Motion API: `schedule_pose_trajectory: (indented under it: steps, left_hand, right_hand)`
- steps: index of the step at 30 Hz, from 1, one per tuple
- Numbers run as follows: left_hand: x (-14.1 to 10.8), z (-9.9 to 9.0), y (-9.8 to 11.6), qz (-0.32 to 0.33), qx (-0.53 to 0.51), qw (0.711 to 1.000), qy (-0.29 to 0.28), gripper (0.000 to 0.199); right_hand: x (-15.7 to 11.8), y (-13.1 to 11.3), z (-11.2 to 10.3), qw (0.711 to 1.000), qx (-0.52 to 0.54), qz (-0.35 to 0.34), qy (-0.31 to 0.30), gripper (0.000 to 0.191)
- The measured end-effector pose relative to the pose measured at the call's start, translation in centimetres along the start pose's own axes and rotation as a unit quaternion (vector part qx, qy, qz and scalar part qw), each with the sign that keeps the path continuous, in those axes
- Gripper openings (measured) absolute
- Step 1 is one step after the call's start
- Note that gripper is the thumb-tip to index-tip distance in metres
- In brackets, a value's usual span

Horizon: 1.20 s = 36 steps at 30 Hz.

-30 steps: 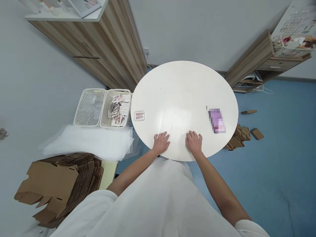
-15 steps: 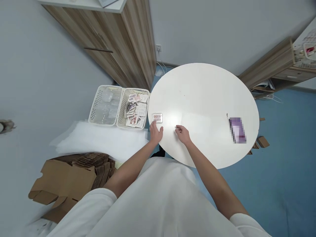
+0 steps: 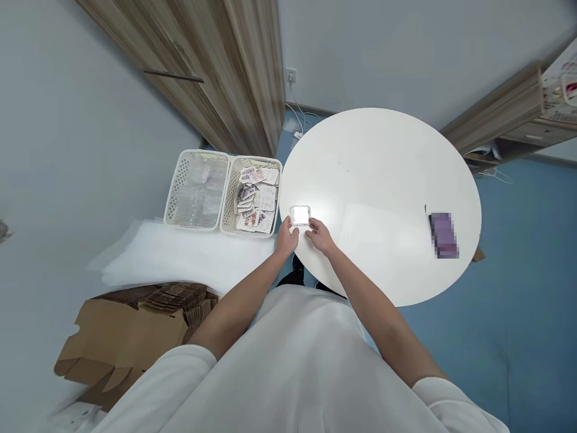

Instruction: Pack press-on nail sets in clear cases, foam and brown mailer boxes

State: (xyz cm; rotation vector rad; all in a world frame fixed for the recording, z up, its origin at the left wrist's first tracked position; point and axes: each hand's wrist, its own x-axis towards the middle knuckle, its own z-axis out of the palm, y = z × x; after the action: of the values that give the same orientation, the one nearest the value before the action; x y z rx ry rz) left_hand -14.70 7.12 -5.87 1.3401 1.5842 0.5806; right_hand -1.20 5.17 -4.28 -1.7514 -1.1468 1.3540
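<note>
A small clear case, its face bright with glare, is at the left side of the round white table. My left hand grips its lower left corner. My right hand holds the lower right corner between thumb and fingers. Left of the table, one white basket contains a pile of printed cards. Beside it, another white basket contains clear plastic cases.
A blurred purple item lies on the table's right side. White sheets and folded brown cardboard are at the lower left. A wooden cabinet stands behind the baskets; a wooden shelf unit is at the right.
My right hand has moved left to the case and taken hold of it. The case's reddish print has given way to a bright white face. The view has shifted slightly.
</note>
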Motion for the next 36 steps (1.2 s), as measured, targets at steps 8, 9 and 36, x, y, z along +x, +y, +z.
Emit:
schedule_pose_trajectory:
  steps: [8, 9, 36]
  left_hand:
    - [-3.8, 4.0, 2.5, 0.099, 0.025, 0.99, -0.094, 0.053]
    - [-4.5, 4.9, 2.9, 0.113, 0.032, 0.987, -0.113, 0.053]
    - [-12.9, 14.7, 3.8, 0.193, 0.223, 0.951, -0.095, 0.036]
  right_hand:
    - [-5.3, 3.9, -5.5, 0.995, -0.02, -0.019, 0.098, 0.043]
    - [-6.4, 4.6, -6.6, 0.994, -0.023, -0.018, 0.108, 0.042]
    - [-14.4, 12.6, -15.7, 0.967, -0.237, -0.081, 0.057, 0.04]
